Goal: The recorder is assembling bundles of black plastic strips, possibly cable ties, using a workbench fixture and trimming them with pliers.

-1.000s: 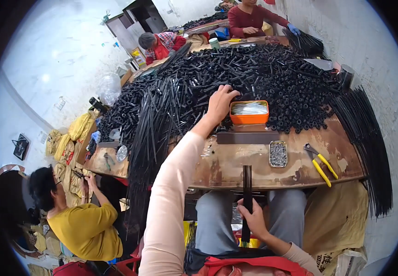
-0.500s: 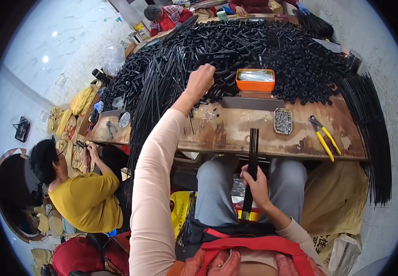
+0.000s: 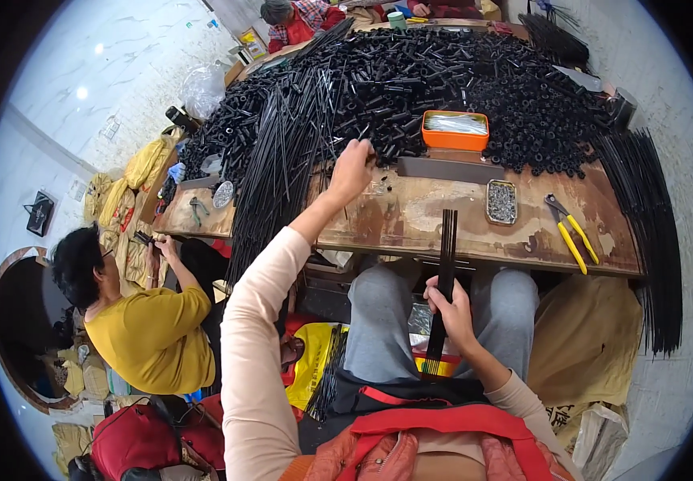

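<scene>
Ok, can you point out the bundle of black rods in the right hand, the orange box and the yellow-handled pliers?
Bundle of black rods (image 3: 446, 268): head view, on its upper half.
Orange box (image 3: 455, 142): head view, on its front wall.
Yellow-handled pliers (image 3: 571, 246): head view, on the left handle.

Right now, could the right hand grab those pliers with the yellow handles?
Probably not straight away: the right hand is closed around a bundle of thin black rods. The yellow-handled pliers lie uncovered on the table, though, so with that hand free, the way looks open.
</scene>
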